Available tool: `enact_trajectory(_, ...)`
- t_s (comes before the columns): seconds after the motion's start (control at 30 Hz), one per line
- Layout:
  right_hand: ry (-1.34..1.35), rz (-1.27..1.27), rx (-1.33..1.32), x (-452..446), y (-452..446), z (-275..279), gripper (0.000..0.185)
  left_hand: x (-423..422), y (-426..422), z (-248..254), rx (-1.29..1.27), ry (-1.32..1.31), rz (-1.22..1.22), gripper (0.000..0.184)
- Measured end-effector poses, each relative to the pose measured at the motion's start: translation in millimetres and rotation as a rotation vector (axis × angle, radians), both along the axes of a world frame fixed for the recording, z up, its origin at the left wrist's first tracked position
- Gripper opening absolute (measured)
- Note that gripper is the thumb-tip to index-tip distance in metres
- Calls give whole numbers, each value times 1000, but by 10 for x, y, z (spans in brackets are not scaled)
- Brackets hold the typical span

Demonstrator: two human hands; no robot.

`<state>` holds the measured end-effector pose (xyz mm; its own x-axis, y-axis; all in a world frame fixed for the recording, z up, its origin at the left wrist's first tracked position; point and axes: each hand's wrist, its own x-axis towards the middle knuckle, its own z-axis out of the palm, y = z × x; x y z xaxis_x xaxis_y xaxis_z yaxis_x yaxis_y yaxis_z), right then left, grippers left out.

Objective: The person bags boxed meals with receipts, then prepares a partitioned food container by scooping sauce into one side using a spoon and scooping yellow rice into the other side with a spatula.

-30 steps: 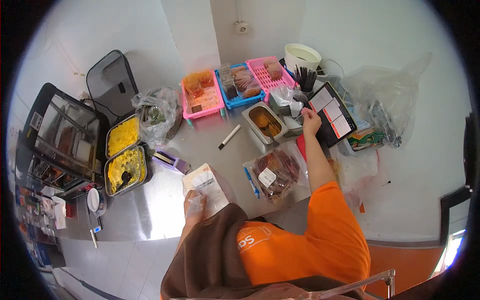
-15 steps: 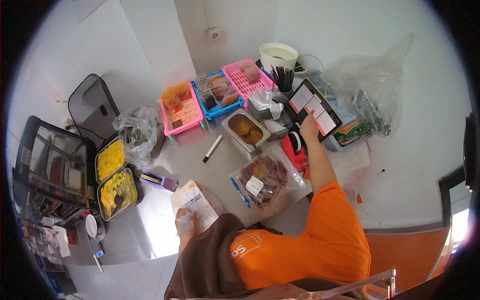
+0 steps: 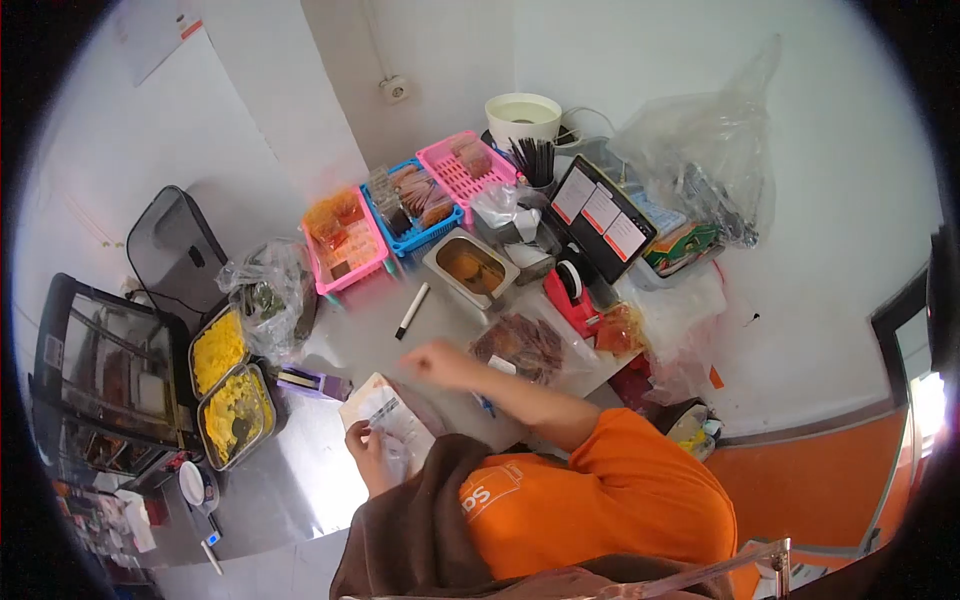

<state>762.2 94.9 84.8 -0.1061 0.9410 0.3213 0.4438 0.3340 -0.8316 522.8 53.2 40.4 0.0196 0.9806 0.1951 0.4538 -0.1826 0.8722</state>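
My left hand (image 3: pixel 366 446) is closed at the left side of a paper package (image 3: pixel 384 408), gripping a clear plastic bag (image 3: pixel 393 452) that lies over it. Above and right of the package hangs my right hand (image 3: pixel 436 364), blurred, fingers pointing left; whether it holds anything cannot be made out. Under my right forearm lies a clear bag of dark red food (image 3: pixel 522 345), partly covered. A blue pen (image 3: pixel 484 404) is mostly hidden near the same arm. The black and white marker (image 3: pixel 412 310) lies beyond my right hand. A tablet (image 3: pixel 602 220) stands tilted at the back right.
Pink (image 3: pixel 347 243) and blue (image 3: pixel 412 238) baskets stand at the back, near a metal container (image 3: pixel 473 267). On the left are two yellow food tubs (image 3: pixel 236 415), a purple tape dispenser (image 3: pixel 314 382) and a glass display case (image 3: pixel 113 365). A red dispenser (image 3: pixel 572 303) sits right.
My right hand has left the tablet and swung left and down to above the paper package. My left hand stays at the package with the plastic. The camera view has shifted.
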Motion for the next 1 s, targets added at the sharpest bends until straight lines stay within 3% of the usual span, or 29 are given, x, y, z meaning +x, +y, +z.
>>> enact_trajectory(0.07, 117, 238, -149, -383, -109, 14, 25, 198, -183, 414, 357, 373, -49, 12)
enact_trajectory(0.1, 89, 219, -111, -549, -139, -62, 25, 91, -132, 361, 441, 505, -158, 12)
enact_trajectory(0.2, 84, 209, -84, -754, -181, -168, 25, 27, -71, 255, 275, 218, -244, 15)
enact_trajectory(0.3, 172, 257, -168, -640, -233, -86, 20, -54, -34, 198, 389, 415, -320, 19)
enact_trajectory(0.4, 68, 258, -158, -488, -298, -73, 15, -40, -9, 119, 440, 339, -277, 21)
enact_trajectory(0.5, -138, 251, -119, -297, -325, -49, 10, -16, -30, 182, 187, 195, -236, 19)
enact_trajectory(0.67, -331, 12, -111, -272, -379, 85, 12, -15, -28, 303, 443, 464, -255, 16)
enact_trajectory(0.9, 0, 159, -23, -684, -200, -147, 9, 19, 5, 625, 622, 690, -253, 14)
enact_trajectory(1.0, -15, 231, 104, -708, -191, -203, 9, -5, 71, 635, -81, 217, -331, 16)
